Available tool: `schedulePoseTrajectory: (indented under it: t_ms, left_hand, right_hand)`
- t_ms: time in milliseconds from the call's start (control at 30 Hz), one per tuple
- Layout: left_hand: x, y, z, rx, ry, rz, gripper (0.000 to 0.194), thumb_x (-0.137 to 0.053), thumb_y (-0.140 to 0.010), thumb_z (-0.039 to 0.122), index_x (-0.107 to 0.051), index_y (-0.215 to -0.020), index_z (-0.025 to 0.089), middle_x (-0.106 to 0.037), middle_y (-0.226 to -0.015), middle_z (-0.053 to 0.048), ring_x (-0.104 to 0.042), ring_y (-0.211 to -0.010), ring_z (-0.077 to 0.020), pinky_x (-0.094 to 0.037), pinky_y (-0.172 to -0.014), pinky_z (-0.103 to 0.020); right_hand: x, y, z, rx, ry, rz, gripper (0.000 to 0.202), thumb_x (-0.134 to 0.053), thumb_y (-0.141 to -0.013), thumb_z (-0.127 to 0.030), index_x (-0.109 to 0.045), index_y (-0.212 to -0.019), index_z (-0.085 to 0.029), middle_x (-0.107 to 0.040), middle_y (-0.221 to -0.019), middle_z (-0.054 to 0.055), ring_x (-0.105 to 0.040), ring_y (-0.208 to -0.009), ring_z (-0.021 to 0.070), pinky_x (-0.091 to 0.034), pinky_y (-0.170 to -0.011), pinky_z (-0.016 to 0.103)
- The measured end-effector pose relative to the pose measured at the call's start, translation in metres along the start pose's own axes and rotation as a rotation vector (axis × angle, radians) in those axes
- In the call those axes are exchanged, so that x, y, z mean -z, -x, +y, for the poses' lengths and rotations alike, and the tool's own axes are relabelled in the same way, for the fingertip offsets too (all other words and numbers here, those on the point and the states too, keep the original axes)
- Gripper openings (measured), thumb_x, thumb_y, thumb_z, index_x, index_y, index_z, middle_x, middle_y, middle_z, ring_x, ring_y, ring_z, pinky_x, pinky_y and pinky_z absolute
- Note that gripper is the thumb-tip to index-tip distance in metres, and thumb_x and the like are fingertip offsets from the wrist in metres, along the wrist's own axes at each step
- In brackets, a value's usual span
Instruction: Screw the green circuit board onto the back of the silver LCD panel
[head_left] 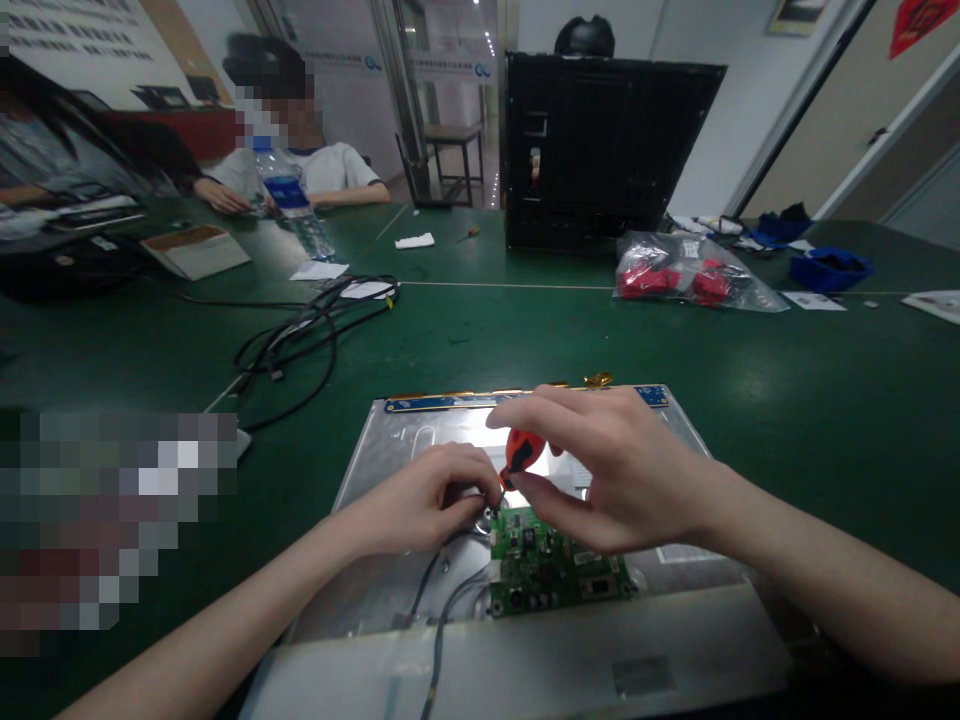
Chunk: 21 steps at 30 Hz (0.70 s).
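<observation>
My right hand (611, 465) is closed around the red and black handle of a screwdriver (525, 450), which points down at the upper left corner of a green circuit board (555, 560). My left hand (442, 495) is closed, its fingertips together beside the screwdriver's lower end. Whatever it pinches, if anything, is hidden. The board lies on the silvery metal back of a flat display panel (390, 450). A narrow blue circuit strip (435, 403) runs along the panel's far edge. Dark cables (442, 620) lead from the board's left side towards me.
A black cable coil (322, 330) lies left of the panel on the green table (487, 330). Farther back are a water bottle (292, 200), an upright black monitor (600, 150) and a plastic bag with red items (690, 275). A person (330, 170) sits across the table.
</observation>
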<state>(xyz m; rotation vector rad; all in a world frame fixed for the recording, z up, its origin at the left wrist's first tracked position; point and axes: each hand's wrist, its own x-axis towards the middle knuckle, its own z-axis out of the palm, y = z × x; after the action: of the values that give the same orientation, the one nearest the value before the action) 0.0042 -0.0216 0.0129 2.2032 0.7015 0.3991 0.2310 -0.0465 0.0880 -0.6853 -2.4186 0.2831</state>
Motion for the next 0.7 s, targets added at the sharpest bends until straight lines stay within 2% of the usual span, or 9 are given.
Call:
schedulePoseTrajectory:
  t_ms: [133, 267, 500, 600, 700]
  left_hand:
    - [0.0009, -0.0004, 0.0017, -0.022, -0.009, 0.022, 0.018, -0.049, -0.078, 0.005, -0.064, -0.079, 0.016, -0.062, -0.076, 0.0, -0.055, -0.069, -0.0139, -0.044, -0.069, -0.025]
    - [0.0005, 0.0005, -0.0002, -0.007, -0.006, 0.022, 0.015, -0.051, -0.081, 0.009, -0.064, -0.08, 0.016, -0.063, -0.077, -0.001, -0.056, -0.07, -0.0147, -0.045, -0.068, -0.025]
    - [-0.0005, 0.0007, -0.001, -0.003, -0.007, 0.023, 0.017, -0.052, -0.081, 0.007, -0.065, -0.082, 0.017, -0.065, -0.081, -0.001, -0.058, -0.075, -0.0152, -0.045, -0.071, -0.025]
    - [-0.0003, 0.0005, 0.0007, -0.008, -0.02, 0.015, 0.017, -0.051, -0.08, 0.007, -0.064, -0.08, 0.017, -0.064, -0.079, 0.0, -0.057, -0.072, -0.0146, -0.044, -0.07, -0.025]
    - [-0.0001, 0.0004, 0.0022, -0.025, -0.03, 0.028, 0.018, -0.049, -0.078, 0.006, -0.063, -0.078, 0.016, -0.062, -0.074, 0.001, -0.055, -0.068, -0.0138, -0.044, -0.069, -0.025]
  right_hand:
    - [0.0003, -0.0004, 0.0009, -0.012, 0.02, 0.014, 0.028, -0.058, -0.091, -0.033, -0.06, -0.111, -0.014, -0.068, -0.09, 0.004, -0.06, -0.075, 0.0146, -0.041, -0.061, 0.026]
    - [-0.0001, -0.001, 0.0009, -0.027, 0.043, 0.022, 0.022, -0.055, -0.092, -0.026, -0.061, -0.11, -0.014, -0.066, -0.088, 0.003, -0.057, -0.07, 0.0129, -0.04, -0.058, 0.025]
    - [-0.0007, -0.0011, 0.0007, 0.001, 0.003, 0.029, 0.037, -0.055, -0.081, -0.016, -0.053, -0.116, -0.005, -0.064, -0.092, 0.005, -0.054, -0.071, 0.0113, -0.041, -0.062, 0.024]
    - [-0.0005, -0.0021, 0.0015, 0.008, -0.005, 0.01, 0.03, -0.055, -0.081, -0.016, -0.055, -0.11, -0.008, -0.064, -0.095, 0.006, -0.053, -0.071, 0.0114, -0.039, -0.06, 0.024]
    - [-0.0006, -0.002, 0.0025, 0.002, -0.01, -0.012, 0.026, -0.058, -0.088, -0.025, -0.055, -0.11, -0.012, -0.066, -0.095, 0.005, -0.056, -0.073, 0.0121, -0.039, -0.061, 0.024]
